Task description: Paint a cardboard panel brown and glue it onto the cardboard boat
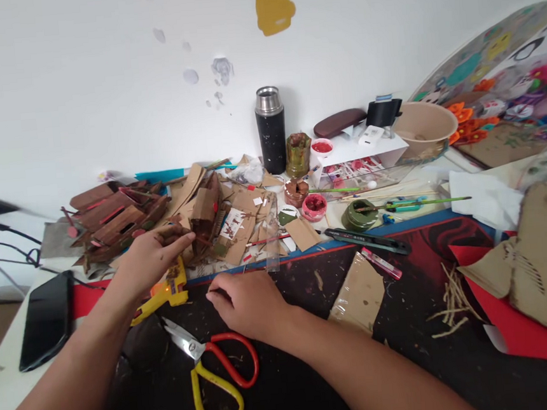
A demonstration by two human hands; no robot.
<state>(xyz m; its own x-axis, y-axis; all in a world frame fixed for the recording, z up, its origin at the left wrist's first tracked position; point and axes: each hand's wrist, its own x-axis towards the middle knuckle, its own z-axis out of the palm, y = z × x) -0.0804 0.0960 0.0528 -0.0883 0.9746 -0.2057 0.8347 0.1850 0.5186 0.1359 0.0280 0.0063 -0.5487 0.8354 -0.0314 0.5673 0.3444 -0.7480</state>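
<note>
My left hand (151,254) is at the left end of a brown cardboard model boat (205,206), thumb and fingers closed at its near edge. More brown model boats (116,219) with red strips lie piled to its left. Below that hand, a yellow hot glue gun (173,289) lies partly hidden by my wrist. My right hand (251,302) is over the dark mat, its fingers curled and thumb against the index finger; anything between them is too small to make out. Scissors (200,355) with one red and one yellow handle lie just below it.
Cardboard scraps (243,217) cover the table behind my hands. A black flask (271,132), a green paint pot (358,217), a cutter knife (367,241) and a white box (359,153) stand or lie farther right. A black phone (47,320) lies at the left edge.
</note>
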